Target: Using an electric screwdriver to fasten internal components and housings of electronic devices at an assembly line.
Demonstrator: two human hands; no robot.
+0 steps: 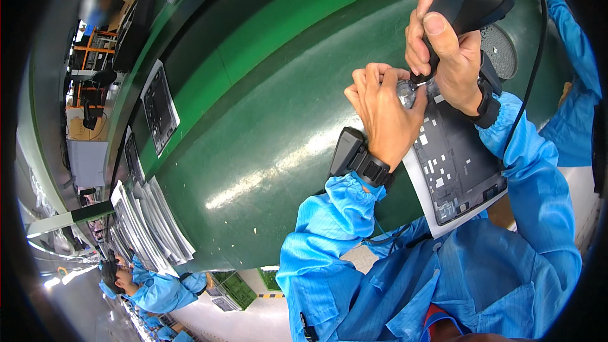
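Note:
My right hand [453, 57] is closed around a black corded tool [472, 0], apparently an electric screwdriver, held tip down. Its dark tip meets the far end of a flat black tablet housing [459, 158], dotted with small white patches. Close beside that tip, my left hand [383, 104] has its fingers curled and its thumb drawn in. Something small and shiny shows at its fingertips, too small to name. Under the housing lies a white sheet [434, 221], reaching past the table's near edge. Both wrists wear black straps with box-shaped units.
A round grey dish [499, 50] stands beyond my right wrist, and a black cable [538, 57] hangs past it. Further housings [158, 107] lie at the left on the green table [272, 145], by a stack of white-edged sheets [155, 221]. Blue-sleeved people work at both sides.

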